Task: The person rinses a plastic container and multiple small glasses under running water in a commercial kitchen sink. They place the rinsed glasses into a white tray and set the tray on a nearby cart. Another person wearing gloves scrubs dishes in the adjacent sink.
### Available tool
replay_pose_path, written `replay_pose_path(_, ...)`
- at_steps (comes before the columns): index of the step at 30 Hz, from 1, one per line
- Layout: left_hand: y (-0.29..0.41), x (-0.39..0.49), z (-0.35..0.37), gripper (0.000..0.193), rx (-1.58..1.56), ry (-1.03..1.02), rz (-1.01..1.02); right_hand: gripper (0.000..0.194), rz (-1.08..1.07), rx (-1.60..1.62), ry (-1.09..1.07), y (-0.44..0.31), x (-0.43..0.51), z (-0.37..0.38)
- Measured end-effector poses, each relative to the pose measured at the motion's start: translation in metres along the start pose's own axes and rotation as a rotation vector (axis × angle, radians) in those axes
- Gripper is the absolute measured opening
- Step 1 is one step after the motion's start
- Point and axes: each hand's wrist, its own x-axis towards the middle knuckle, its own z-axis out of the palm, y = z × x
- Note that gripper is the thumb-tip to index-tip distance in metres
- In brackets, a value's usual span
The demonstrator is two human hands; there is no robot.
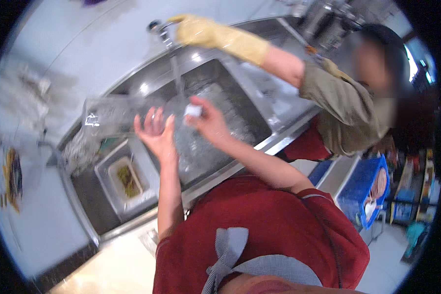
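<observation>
A clear plastic container (112,110), apparently a bottle lying on its side, is held over the steel sink by my left hand (155,128). Its fingers wrap the clear wall near the narrower end. A small white object that looks like a cap (193,110) is pinched in my right hand (211,123), just beside that end. Whether the two touch is blurred. Behind my hands, a stream of water (176,71) falls from the tap (164,36) into the right basin (255,121), where bubbly water stands.
A co-worker's yellow-gloved hand (196,31) reaches across to the tap from the right. In the left basin sit a white tub (104,172) holding greenish bits and crumpled clear plastic (81,149). A blue crate (356,183) with stacked plates stands at right.
</observation>
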Motion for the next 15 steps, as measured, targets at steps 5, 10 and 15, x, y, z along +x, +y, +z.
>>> replay_pose_path(5,-0.007,-0.022,0.010,0.059,-0.294,-0.004,-0.313,0.045,-0.096,-0.114,0.028,-0.008,-0.013,-0.001)
replay_pose_path(10,-0.014,-0.040,0.019,0.042,-0.401,-0.002,-0.490,0.036,-0.361,-0.375,0.162,-0.025,-0.022,-0.001)
replay_pose_path(15,0.002,-0.056,0.034,0.061,-0.345,-0.182,-0.610,0.035,-0.461,-0.481,0.101,-0.031,-0.023,-0.003)
